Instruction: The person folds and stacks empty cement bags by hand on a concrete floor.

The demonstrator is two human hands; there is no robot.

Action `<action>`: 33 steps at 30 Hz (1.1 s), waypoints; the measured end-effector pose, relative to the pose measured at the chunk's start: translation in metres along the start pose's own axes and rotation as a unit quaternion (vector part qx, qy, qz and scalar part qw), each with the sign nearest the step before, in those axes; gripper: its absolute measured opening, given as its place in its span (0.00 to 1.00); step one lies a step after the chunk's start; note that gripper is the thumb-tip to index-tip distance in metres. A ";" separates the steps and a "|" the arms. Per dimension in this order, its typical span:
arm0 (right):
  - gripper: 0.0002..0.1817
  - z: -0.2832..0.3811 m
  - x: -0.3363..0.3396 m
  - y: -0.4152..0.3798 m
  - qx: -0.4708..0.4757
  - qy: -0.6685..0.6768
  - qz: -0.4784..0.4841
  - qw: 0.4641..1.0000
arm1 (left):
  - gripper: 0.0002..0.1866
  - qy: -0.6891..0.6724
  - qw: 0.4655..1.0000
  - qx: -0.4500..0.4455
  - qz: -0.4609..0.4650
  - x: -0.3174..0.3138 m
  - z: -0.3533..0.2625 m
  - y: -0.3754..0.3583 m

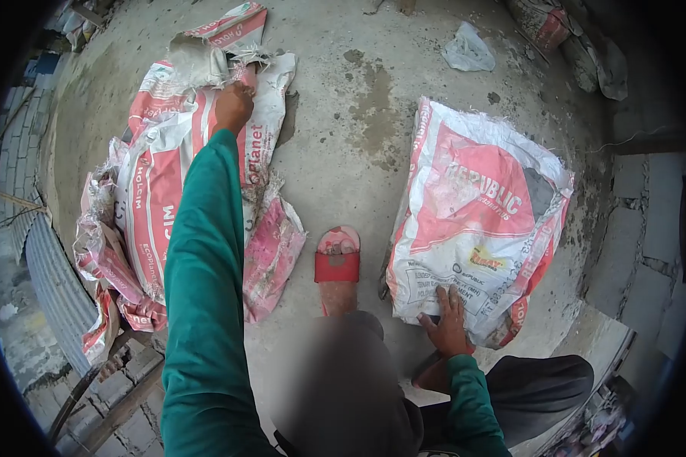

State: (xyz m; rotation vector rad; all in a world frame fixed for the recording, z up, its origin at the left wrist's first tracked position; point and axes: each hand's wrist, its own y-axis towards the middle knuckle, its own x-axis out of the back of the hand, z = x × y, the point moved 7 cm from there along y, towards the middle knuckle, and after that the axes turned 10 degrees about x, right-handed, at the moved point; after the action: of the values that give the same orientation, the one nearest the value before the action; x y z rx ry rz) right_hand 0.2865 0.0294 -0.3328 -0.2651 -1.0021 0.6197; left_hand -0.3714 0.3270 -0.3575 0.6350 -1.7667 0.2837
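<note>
My left hand [235, 105] reaches forward, its fingers closed on the torn upper edge of a red and white sack [154, 183] in the pile at the left. My right hand [448, 323] lies with fingers spread on the lower edge of a white sack with red print [476, 206], which rests flat on the concrete at the right. A dark opening shows near that sack's upper right edge. Both forearms are in green sleeves.
My foot in a red sandal [337, 263] stands between the sacks. A crumpled white plastic bag [468, 50] lies farther ahead. Concrete blocks [648, 228] line the right side. Corrugated sheet [53, 282] and more blocks are at the lower left.
</note>
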 end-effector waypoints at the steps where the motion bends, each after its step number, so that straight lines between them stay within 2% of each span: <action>1: 0.47 -0.001 -0.001 0.001 0.000 0.003 0.002 1.000 | 0.12 -0.031 0.999 -0.017 0.000 0.018 -0.014 -0.003; 4: 0.47 -0.006 -0.005 0.002 0.003 0.010 -0.005 1.000 | 0.11 -0.055 0.998 -0.032 -0.017 0.097 -0.064 -0.010; 8: 0.48 -0.013 -0.012 0.000 0.011 0.007 -0.020 1.000 | 0.12 -0.282 0.958 -0.044 -0.040 0.217 -0.112 0.000; 12: 0.48 -0.017 -0.015 -0.003 0.003 0.016 -0.033 0.999 | 0.15 -0.305 0.947 -0.082 -0.054 0.339 -0.169 -0.021; 14: 0.48 -0.019 -0.017 -0.003 -0.029 0.032 -0.013 0.999 | 0.16 -0.297 0.949 -0.086 -0.065 0.380 -0.194 -0.033; 16: 0.50 -0.025 -0.018 -0.002 -0.032 0.048 -0.021 0.998 | 0.15 -0.397 0.909 -0.124 -0.029 0.417 -0.223 -0.065; 18: 0.51 -0.018 -0.020 -0.005 -0.035 0.094 -0.038 0.994 | 0.15 -0.410 0.901 -0.138 -0.024 0.449 -0.249 -0.095; 19: 0.51 -0.003 -0.015 -0.010 -0.035 0.097 -0.047 0.994 | 0.15 -0.447 0.882 -0.147 -0.021 0.462 -0.258 -0.106; 20: 0.52 0.021 0.004 -0.015 0.032 0.100 -0.151 0.983 | 0.15 -0.485 0.860 -0.155 -0.020 0.475 -0.266 -0.117; 21: 0.53 0.051 0.028 -0.028 0.096 0.100 -0.249 0.959 | 0.21 -0.495 0.852 -0.169 -0.023 0.486 -0.269 -0.113; 22: 0.54 0.084 0.049 -0.037 0.123 0.149 -0.254 0.948 | 0.21 -0.499 0.849 -0.174 -0.026 0.501 -0.284 -0.134; 24: 0.60 0.156 0.097 -0.060 0.175 0.231 -0.252 0.923 | 0.10 -0.492 0.849 -0.183 -0.054 0.532 -0.335 -0.204; 25: 0.63 0.187 0.119 -0.074 0.192 0.262 -0.261 0.909 | 0.11 -0.513 0.835 -0.182 -0.085 0.540 -0.350 -0.236; 27: 0.65 0.235 0.153 -0.094 0.263 0.272 -0.330 0.865 | 0.11 -0.545 0.818 -0.169 -0.077 0.553 -0.363 -0.256; 28: 0.63 0.254 0.164 -0.105 0.266 0.271 -0.359 0.853 | 0.10 -0.571 0.805 -0.148 -0.070 0.556 -0.368 -0.267; 29: 0.61 0.268 0.173 -0.113 0.271 0.266 -0.386 0.841 | 0.10 -0.552 0.804 -0.214 -0.063 0.565 -0.381 -0.310; 30: 0.61 0.278 0.174 -0.115 0.261 0.262 -0.391 0.843 | 0.10 -0.557 0.800 -0.215 -0.053 0.566 -0.384 -0.321; 32: 0.43 0.282 0.185 -0.128 0.265 0.281 -0.483 0.786 | 0.10 -0.585 0.774 -0.242 -0.030 0.568 -0.390 -0.339; 33: 0.43 0.275 0.188 -0.126 0.265 0.278 -0.485 0.786 | 0.10 -0.623 0.745 -0.235 -0.024 0.564 -0.393 -0.344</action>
State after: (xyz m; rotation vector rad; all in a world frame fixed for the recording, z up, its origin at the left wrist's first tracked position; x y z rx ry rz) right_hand 0.1710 0.0216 0.0041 0.5444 -0.2538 -0.1615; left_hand 0.0403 0.0885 0.2456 0.4919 -2.9263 -0.8357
